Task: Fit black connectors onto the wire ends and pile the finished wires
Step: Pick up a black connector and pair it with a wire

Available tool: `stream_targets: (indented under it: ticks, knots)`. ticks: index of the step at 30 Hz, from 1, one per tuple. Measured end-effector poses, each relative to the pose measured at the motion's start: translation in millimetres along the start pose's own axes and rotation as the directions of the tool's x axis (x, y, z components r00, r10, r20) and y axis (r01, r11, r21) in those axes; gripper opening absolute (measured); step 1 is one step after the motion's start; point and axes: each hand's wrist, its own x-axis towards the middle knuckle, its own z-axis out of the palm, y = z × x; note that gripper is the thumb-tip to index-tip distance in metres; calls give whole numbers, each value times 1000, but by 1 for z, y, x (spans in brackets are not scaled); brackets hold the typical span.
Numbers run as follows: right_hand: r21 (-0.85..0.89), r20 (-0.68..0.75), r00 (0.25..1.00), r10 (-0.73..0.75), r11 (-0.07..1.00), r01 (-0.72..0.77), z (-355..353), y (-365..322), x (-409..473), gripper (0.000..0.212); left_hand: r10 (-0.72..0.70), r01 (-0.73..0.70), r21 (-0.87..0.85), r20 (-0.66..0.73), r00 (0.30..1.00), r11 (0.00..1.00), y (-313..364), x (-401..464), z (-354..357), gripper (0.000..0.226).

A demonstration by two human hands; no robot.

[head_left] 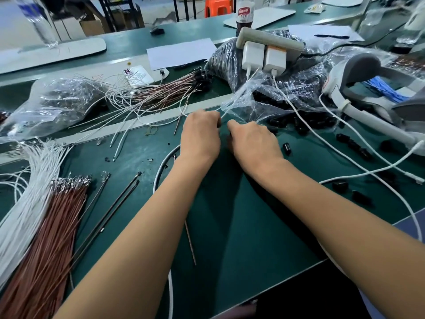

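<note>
A power strip (273,41) with two white chargers (264,57) is set toward the tabletop's far edge, a cola bottle (245,13) behind, white paper (181,52) alongside.

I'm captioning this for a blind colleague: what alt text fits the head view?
Two bare hands, left hand and right hand, meet knuckles-up over a green bench, fingers curled on something hidden. Finished wires pile behind, loose black connectors lie right, unfinished wire bundles left.

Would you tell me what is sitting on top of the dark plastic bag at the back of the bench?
A beige power strip with two white chargers plugged in rests on the dark bag. The bag's contents beneath cannot be identified.
</note>
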Motion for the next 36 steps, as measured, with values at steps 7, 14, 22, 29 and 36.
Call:
stream_targets:
  ticks: [7,14,22,29,36]
  knots:
    - [213,-35,985,-170,962,174,-13,-54,11,25,-223,145,-298,-249,942,943,-38,-34,-40,5]
    - [214,-21,924,-382,901,378,8,-134,13,28,-433,281,-366,-448,782,887,-98,-75,-70,13]
    - [100,154,778,-609,793,601,7,-152,40,41,-496,273,-458,-487,719,846,-142,-89,-92,8]
    - [277,240,795,-558,824,494,-11,-142,59,38,-681,310,-691,-356,640,653,-148,-84,-99,15]
    - [427,204,703,-681,708,562,-23,-163,32,18,-735,261,-771,-358,577,581,-153,-81,-105,20]
